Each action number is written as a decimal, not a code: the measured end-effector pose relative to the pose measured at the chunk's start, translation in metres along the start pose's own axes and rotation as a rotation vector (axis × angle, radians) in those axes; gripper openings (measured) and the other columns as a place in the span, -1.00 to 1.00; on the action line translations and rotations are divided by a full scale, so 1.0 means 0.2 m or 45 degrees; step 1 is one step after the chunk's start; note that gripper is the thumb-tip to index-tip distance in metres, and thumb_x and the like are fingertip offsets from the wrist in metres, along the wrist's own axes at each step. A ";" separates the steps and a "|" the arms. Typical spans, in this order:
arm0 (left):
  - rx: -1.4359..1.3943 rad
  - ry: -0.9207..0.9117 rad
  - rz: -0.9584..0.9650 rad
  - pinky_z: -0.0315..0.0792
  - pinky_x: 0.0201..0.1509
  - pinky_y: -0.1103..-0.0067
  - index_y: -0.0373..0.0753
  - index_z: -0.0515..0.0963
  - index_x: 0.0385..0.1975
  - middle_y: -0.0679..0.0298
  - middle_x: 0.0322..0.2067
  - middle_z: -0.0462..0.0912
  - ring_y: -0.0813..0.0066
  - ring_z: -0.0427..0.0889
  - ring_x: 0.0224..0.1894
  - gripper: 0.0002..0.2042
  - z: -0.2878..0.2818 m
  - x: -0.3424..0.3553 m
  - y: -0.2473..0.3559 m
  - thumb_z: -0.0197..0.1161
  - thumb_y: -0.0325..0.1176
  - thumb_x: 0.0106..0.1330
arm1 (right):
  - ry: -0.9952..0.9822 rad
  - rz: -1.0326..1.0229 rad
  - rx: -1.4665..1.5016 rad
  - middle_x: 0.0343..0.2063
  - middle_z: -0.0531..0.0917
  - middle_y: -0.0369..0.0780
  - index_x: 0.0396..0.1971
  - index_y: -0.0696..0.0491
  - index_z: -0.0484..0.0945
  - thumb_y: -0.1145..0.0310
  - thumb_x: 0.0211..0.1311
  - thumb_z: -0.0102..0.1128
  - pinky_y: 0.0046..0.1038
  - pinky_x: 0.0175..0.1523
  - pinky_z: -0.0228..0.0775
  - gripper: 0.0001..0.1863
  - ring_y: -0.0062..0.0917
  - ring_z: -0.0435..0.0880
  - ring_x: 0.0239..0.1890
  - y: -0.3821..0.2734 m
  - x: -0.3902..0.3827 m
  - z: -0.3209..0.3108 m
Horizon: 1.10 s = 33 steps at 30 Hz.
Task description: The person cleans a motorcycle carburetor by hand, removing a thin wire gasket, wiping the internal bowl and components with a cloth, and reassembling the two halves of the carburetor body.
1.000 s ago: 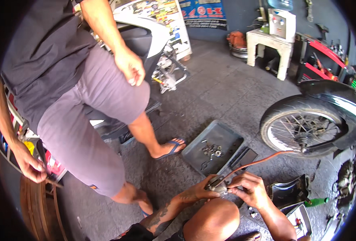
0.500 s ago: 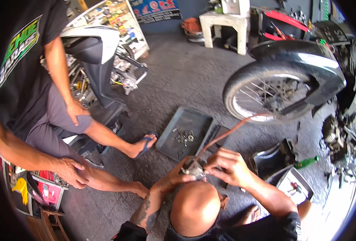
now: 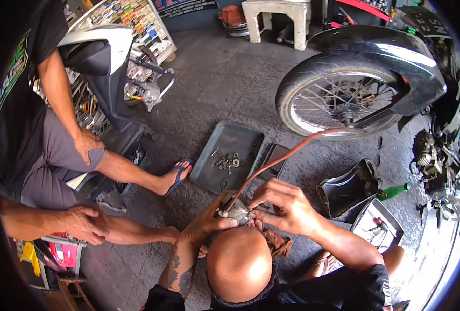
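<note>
My left hand [image 3: 214,216] is closed around a small grey metal part [image 3: 237,211], its thumb along the near side. A reddish-brown hose [image 3: 287,154] rises from the part and arcs over toward the wheel hub. My right hand [image 3: 284,206] is at the part's right edge with thumb and forefinger pinched together; what lies between those fingertips is too small to make out. The part's underside is hidden. A reddish-brown rag [image 3: 277,242] hangs just below my right hand. Beyond my hands lies a dark tray [image 3: 204,163] with several small metal pieces [image 3: 229,163] in it.
On the left a person [image 3: 59,135] sits, one sandalled foot [image 3: 174,177] beside the tray. A motorcycle front wheel [image 3: 338,98] stands at the right. Nearby lie a black curved cover [image 3: 346,189], a green bottle [image 3: 395,191] and a light tray [image 3: 395,223] with tools. A white stool [image 3: 276,10] stands behind.
The view has shifted, so the floor items and wheel sit higher and mostly further left. My left hand keeps the metal part, now tilted slightly differently. My right fingertips stay at its edge.
</note>
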<state>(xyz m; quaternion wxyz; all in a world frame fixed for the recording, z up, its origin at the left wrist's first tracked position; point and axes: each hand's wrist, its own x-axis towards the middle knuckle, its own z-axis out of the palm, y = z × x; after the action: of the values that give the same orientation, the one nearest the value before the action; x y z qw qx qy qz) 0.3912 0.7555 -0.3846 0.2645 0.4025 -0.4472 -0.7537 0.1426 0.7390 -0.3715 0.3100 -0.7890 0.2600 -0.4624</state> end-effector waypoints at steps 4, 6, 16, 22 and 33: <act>0.076 0.034 -0.005 0.26 0.27 0.43 -0.25 0.27 0.25 0.24 -0.01 0.45 0.40 0.41 0.13 -0.20 0.04 -0.03 0.07 0.41 -0.09 -0.03 | 0.010 -0.032 -0.036 -0.34 0.66 -0.22 -0.22 0.09 0.70 0.42 0.01 0.44 -0.34 -0.16 0.52 -0.73 -0.34 0.65 -0.25 -0.02 0.00 0.01; 0.116 0.043 -0.006 0.26 0.26 0.45 -0.25 0.27 0.24 0.25 -0.01 0.44 0.42 0.41 0.11 -0.21 0.04 -0.02 0.08 0.41 -0.09 -0.02 | 0.023 -0.016 -0.068 -0.38 0.65 -0.21 -0.29 0.11 0.69 0.47 -0.01 0.44 -0.35 -0.21 0.52 -0.77 -0.35 0.65 -0.30 -0.01 -0.01 0.02; 0.083 -0.025 -0.018 0.27 0.25 0.49 -0.29 0.24 0.27 0.24 0.02 0.44 0.44 0.41 0.10 -0.19 0.04 0.00 0.06 0.42 -0.11 0.02 | -0.022 0.044 -0.128 -0.45 0.63 -0.25 -0.34 0.08 0.70 0.42 -0.03 0.49 -0.39 -0.28 0.48 -0.79 -0.40 0.63 -0.36 -0.04 0.02 0.01; 0.083 -0.027 0.028 0.24 0.29 0.48 -0.30 0.23 0.28 0.23 0.03 0.44 0.44 0.40 0.14 -0.18 0.04 0.03 0.02 0.43 -0.14 0.00 | -0.008 0.113 -0.121 -0.46 0.62 -0.27 -0.37 0.06 0.71 0.41 -0.04 0.50 -0.40 -0.27 0.46 -0.80 -0.42 0.61 -0.37 -0.03 0.00 0.02; 0.016 -0.069 0.043 0.27 0.29 0.49 -0.31 0.23 0.25 0.23 0.02 0.47 0.45 0.44 0.13 -0.21 0.01 0.05 0.04 0.45 -0.20 0.01 | -0.040 0.110 -0.184 -0.43 0.65 -0.26 -0.36 0.07 0.69 0.42 -0.05 0.52 -0.38 -0.27 0.48 -0.78 -0.41 0.62 -0.36 0.00 0.01 0.03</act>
<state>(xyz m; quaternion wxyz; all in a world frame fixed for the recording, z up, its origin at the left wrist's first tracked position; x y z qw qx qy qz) 0.3844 0.7452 -0.3814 0.2625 0.3760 -0.4655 -0.7570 0.1491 0.7388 -0.3735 0.2758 -0.8046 0.3217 -0.4161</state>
